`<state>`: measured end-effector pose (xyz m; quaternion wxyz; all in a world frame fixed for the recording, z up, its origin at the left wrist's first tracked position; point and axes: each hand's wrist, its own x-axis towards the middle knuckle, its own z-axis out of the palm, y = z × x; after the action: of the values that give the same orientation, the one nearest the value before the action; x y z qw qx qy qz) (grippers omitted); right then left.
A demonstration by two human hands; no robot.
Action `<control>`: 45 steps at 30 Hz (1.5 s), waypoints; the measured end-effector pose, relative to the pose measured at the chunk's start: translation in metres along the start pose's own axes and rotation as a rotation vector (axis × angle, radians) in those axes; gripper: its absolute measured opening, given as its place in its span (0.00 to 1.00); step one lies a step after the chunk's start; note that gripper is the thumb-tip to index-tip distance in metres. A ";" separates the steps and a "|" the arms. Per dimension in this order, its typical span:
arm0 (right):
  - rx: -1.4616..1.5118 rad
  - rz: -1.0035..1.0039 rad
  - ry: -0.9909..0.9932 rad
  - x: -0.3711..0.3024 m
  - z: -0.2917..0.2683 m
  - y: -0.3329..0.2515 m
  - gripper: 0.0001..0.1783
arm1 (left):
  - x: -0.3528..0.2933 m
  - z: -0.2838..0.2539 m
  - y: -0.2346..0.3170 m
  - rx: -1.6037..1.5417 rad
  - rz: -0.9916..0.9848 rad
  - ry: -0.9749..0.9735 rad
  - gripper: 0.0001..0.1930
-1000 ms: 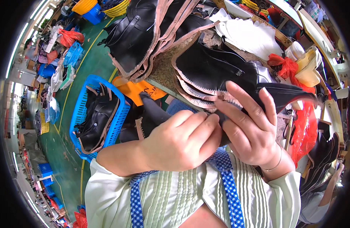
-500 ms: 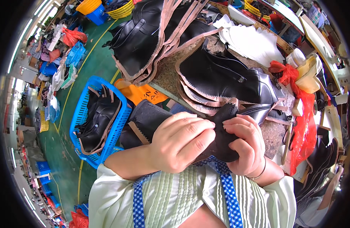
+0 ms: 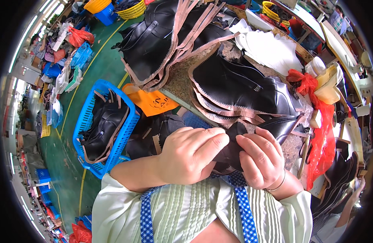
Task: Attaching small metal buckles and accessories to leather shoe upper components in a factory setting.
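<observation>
Close to my chest, a black boot upper [image 3: 230,153] is held between both hands, its dark inner side partly showing. My left hand [image 3: 190,154] pinches it with fingers curled, knuckles up; my right hand [image 3: 261,158] grips the other side, fingers bent over its edge. The fingertips nearly meet, and much of the piece is hidden behind them. More of the black material [image 3: 166,127] hangs beside my left wrist. Just beyond my hands, a stack of black boot uppers [image 3: 239,83] with pinkish zigzag-cut edges lies on the speckled table [image 3: 176,81].
Another upper stack [image 3: 152,48] lies at the far left of the table. A blue basket [image 3: 127,131] of uppers stands left, beside an orange bag [image 3: 150,101]. White cut pieces [image 3: 271,48] and a red plastic bag [image 3: 322,141] lie right. Another person's arm [image 3: 350,204] shows lower right.
The boot upper has been turned and bunched between my hands. The dark material beside my left wrist has folded and shifted. Both hands stay closed on the piece.
</observation>
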<state>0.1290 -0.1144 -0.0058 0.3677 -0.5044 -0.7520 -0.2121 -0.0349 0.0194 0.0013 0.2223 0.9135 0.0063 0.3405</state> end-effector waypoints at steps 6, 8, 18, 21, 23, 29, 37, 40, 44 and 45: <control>0.074 0.184 -0.002 -0.002 -0.003 -0.007 0.12 | 0.001 -0.004 0.004 0.056 0.009 -0.069 0.22; 0.078 0.248 -0.001 -0.001 -0.003 -0.007 0.19 | 0.002 -0.003 0.005 0.103 0.037 -0.042 0.21; 0.260 0.458 0.056 0.004 0.004 -0.002 0.21 | -0.004 -0.005 0.006 0.294 0.165 -0.036 0.25; 0.036 0.228 0.029 0.000 -0.002 -0.002 0.22 | -0.002 -0.006 0.007 0.250 0.168 -0.050 0.24; 0.048 0.188 0.031 -0.005 0.000 -0.001 0.23 | -0.001 -0.005 0.005 0.245 0.182 -0.076 0.23; 0.110 0.137 0.026 -0.012 0.001 -0.003 0.19 | 0.019 -0.010 -0.002 -0.030 0.085 -0.286 0.23; 0.178 0.342 -0.148 -0.006 -0.008 0.002 0.21 | 0.022 0.001 -0.011 -0.103 -0.100 -0.314 0.22; 0.384 0.538 -0.334 0.001 -0.019 0.012 0.20 | 0.038 -0.006 -0.016 0.010 0.117 -0.367 0.17; 0.458 0.710 -0.328 0.021 -0.021 0.048 0.12 | 0.082 -0.016 -0.034 0.297 0.336 -0.277 0.18; 0.416 0.790 -0.353 0.026 -0.025 0.060 0.14 | 0.097 -0.022 -0.034 0.432 0.337 -0.230 0.23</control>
<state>0.1867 -0.0921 0.0269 0.3802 -0.6955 -0.5800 0.1878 0.0308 0.0748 0.0627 -0.0376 0.9605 -0.0984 0.2576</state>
